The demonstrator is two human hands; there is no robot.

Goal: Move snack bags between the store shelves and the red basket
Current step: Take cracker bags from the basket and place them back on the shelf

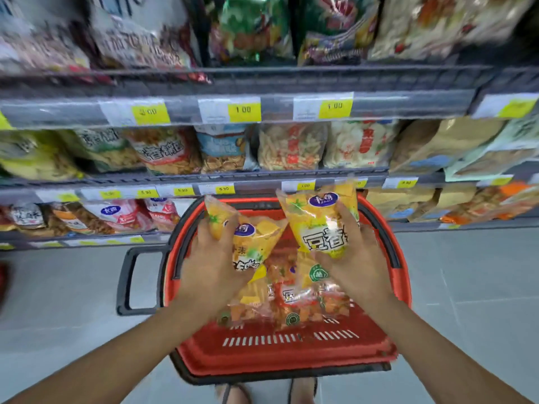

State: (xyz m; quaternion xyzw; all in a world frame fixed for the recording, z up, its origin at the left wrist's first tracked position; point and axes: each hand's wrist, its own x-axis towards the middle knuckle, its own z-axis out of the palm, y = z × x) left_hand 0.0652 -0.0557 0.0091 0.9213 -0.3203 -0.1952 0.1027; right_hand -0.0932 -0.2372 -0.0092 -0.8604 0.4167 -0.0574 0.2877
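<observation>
**Two yellow snack bags held over the red basket**

The left hand (213, 266) grips one yellow bag, fingers curled over its lower left side. This left yellow bag (253, 237) is tilted, its top corner pointing toward 11 o'clock from the hand. The right hand (357, 266) grasps a second bag of the same kind, with fingers spread up its right edge. This right yellow bag (320, 225) stands nearly upright, its top at 12 o'clock. The two bags are just beside each other, their lower corners close together. Whether they touch cannot be told.

Both bags are raised above the red basket (404, 275), which sits on the floor (466, 287) directly below the hands. Orange bags (291, 306) lie in a heap inside it, toward 6 o'clock from the held pair. A black handle (128, 282) juts from the basket's side at 9 o'clock.

Beyond the basket, at 12 o'clock, stand the shelves (408, 102), stocked with rows of snack packets. Yellow price tags (243, 109) run along the shelf rails. The upper packets are blurred. At 6 o'clock, under the basket's near edge, the person's feet (233, 393) show in sandals.
</observation>
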